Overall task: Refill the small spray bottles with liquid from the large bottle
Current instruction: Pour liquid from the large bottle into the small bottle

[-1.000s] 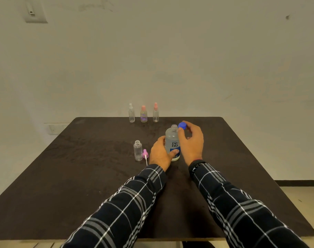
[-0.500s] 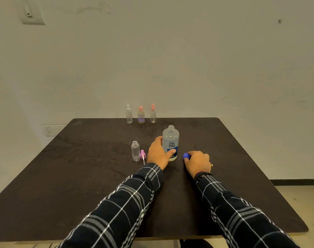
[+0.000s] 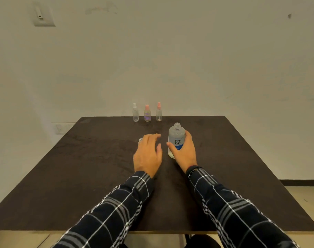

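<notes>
Your plaid sleeves [image 3: 117,212] reach in over the near edge of the dark tabletop [image 3: 77,176]. Your left hand [image 3: 147,154] is palm down, fingers loosely spread and holding nothing; you cannot tell whether it touches the tabletop. At its far left side the rim of a small uncapped bottle [image 3: 140,139] shows, the rest hidden behind the hand. Just to the right, your right hand [image 3: 185,153] grips the large bottle [image 3: 176,136], thumb across the label, fingers curled round its right side. That bottle stands upright near the middle of the tabletop, its threaded neck open. At the far edge, a row stands well apart from your hands: a white-topped spray bottle [image 3: 135,112] on the left, a pink-topped spray bottle [image 3: 147,113] in the middle, and a taller pink-topped spray bottle [image 3: 159,112] on the right.
</notes>
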`<state>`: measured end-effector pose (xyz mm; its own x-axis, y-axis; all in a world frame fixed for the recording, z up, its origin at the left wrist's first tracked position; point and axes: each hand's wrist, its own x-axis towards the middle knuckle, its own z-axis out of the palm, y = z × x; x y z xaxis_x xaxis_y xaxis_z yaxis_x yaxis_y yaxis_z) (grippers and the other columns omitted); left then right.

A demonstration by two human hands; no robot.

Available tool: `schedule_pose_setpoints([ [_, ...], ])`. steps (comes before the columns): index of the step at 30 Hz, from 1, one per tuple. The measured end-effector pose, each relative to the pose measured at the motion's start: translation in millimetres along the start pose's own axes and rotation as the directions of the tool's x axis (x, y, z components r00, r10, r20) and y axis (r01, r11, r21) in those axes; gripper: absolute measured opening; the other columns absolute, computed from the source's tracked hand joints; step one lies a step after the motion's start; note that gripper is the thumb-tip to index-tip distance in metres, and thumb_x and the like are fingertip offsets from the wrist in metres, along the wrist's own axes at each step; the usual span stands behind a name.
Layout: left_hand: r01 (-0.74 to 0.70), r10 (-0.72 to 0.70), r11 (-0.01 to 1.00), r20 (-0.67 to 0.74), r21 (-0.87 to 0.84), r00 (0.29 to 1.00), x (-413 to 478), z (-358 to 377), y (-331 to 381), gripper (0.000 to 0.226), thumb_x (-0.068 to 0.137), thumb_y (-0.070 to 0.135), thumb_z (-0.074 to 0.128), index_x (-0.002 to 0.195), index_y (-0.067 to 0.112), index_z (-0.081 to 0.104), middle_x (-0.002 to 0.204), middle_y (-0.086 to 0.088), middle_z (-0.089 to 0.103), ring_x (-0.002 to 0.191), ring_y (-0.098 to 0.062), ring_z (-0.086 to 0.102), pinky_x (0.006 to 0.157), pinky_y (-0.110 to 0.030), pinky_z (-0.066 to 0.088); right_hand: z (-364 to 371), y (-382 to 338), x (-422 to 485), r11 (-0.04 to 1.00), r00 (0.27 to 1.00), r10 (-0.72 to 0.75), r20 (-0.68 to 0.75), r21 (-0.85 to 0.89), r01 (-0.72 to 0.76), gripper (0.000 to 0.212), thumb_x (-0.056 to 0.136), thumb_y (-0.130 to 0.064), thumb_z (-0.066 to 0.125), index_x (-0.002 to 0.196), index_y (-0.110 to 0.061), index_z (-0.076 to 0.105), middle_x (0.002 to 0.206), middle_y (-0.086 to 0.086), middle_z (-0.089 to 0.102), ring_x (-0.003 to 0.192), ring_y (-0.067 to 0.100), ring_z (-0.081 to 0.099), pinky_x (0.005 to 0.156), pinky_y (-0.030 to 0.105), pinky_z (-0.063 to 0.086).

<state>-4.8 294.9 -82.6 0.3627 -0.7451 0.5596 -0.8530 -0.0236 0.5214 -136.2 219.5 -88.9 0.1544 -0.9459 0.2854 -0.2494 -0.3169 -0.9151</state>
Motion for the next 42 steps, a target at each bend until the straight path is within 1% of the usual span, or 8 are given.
schedule_pose_setpoints([
  [2, 0.08, -0.082, 0.997, -0.134, -0.024, 0.988, -2.1, -7.3, -13.8, 0.029, 0.093, 0.035, 0.062, 0.121, 0.031, 0.053, 0.122, 0.006, 0.051, 0.106, -0.014, 0.057, 0.077, -0.036, 0.056, 6.4, -1.4, 1.1, 0.999, 0.999, 0.027, -0.028, 0.032, -0.026, 0.074, 0.08, -0.022, 0.082, 0.14, -0.021, 0.04, 0.131, -0.007, 0.051, 0.117, 0.005, 0.05, 0.09, 0.007, 0.039],
  [4, 0.27, -0.288, 0.956, -0.174, -0.118, 0.942, -1.4, -11.7, -29.4, 0.036, 0.088, 0.04, 0.069, 0.117, 0.027, 0.053, 0.12, 0.004, 0.051, 0.108, -0.017, 0.055, 0.081, -0.037, 0.054, 12.3, 0.9, 4.0, 0.997, 0.998, 0.057, -0.039, 0.047, -0.056, 0.077, 0.078, -0.019, 0.084, 0.141, -0.02, 0.04, 0.132, -0.004, 0.053, 0.12, 0.011, 0.053, 0.097, 0.015, 0.042],
  [8, 0.46, -0.456, 0.878, 0.065, -0.131, 0.888, 1.7, -6.2, -59.6, 0.072, 0.079, 0.052, 0.078, 0.137, 0.021, 0.049, 0.132, 0.001, 0.054, 0.123, -0.019, 0.051, 0.098, -0.037, 0.049, 17.4, 3.7, 10.3, 0.994, 0.993, 0.107, -0.051, 0.005, -0.107, 0.075, 0.08, -0.017, 0.082, 0.14, -0.017, 0.038, 0.134, 0.003, 0.055, 0.123, 0.02, 0.055, 0.094, 0.02, 0.042],
  [10, 0.473, -0.449, 0.869, 0.167, -0.147, 0.878, 3.4, -0.1, -63.8, 0.081, 0.077, 0.052, 0.08, 0.144, 0.02, 0.047, 0.137, 0.001, 0.056, 0.127, -0.018, 0.052, 0.105, -0.04, 0.048, 17.2, 2.9, 12.2, 0.995, 0.994, 0.097, -0.043, -0.03, -0.098, 0.073, 0.081, -0.017, 0.081, 0.141, -0.017, 0.038, 0.135, 0.004, 0.055, 0.124, 0.021, 0.055, 0.093, 0.02, 0.041],
  [15, 0.451, -0.414, 0.867, 0.196, -0.211, 0.889, 8.3, 1.8, -57.4, 0.037, 0.087, 0.033, 0.077, 0.121, 0.027, 0.063, 0.113, 0.007, 0.068, 0.095, -0.006, 0.059, 0.088, -0.027, 0.05, 19.1, 4.9, 16.2, 0.993, 1.0, 0.021, 0.005, -0.116, -0.02, 0.072, 0.08, -0.019, 0.081, 0.14, -0.021, 0.041, 0.136, 0.002, 0.056, 0.125, 0.02, 0.055, 0.1, 0.028, 0.044],
  [20, 0.443, -0.38, 0.863, 0.266, -0.243, 0.886, 12.7, 5.4, -55.0, 0.028, 0.083, 0.035, 0.081, 0.107, 0.032, 0.066, 0.096, 0.015, 0.067, 0.085, 0.004, 0.062, 0.085, -0.027, 0.055, 15.4, 5.0, 22.2, 0.958, 0.989, -0.099, 0.112, -0.258, 0.125, 0.07, 0.079, -0.021, 0.081, 0.137, -0.03, 0.043, 0.132, -0.003, 0.054, 0.121, 0.018, 0.055, 0.103, 0.034, 0.047],
  [26, 0.393, -0.331, 0.908, 0.323, -0.148, 0.887, 22.2, 9.9, -51.7, 0.052, 0.087, 0.035, 0.075, 0.135, 0.031, 0.056, 0.11, 0.009, 0.067, 0.099, -0.011, 0.066, 0.095, -0.036, 0.055, 13.7, 6.5, 27.9, 0.869, 0.985, -0.086, 0.149, -0.473, 0.147, 0.08, 0.08, -0.031, 0.08, 0.146, -0.03, 0.035, 0.139, 0.001, 0.051, 0.128, 0.024, 0.051, 0.106, 0.052, 0.045],
  [42, 0.384, -0.315, 0.912, 0.352, -0.147, 0.882, 27.5, 10.0, -56.2, 0.051, 0.088, 0.032, 0.075, 0.137, 0.028, 0.058, 0.101, 0.012, 0.062, 0.096, -0.01, 0.066, 0.096, -0.036, 0.054, 15.4, 3.5, 31.3, 0.734, 0.97, -0.106, 0.22, -0.641, 0.226, 0.074, 0.082, -0.045, 0.074, 0.145, -0.031, 0.038, 0.137, 0.003, 0.052, 0.124, 0.025, 0.051, 0.101, 0.054, 0.047],
])
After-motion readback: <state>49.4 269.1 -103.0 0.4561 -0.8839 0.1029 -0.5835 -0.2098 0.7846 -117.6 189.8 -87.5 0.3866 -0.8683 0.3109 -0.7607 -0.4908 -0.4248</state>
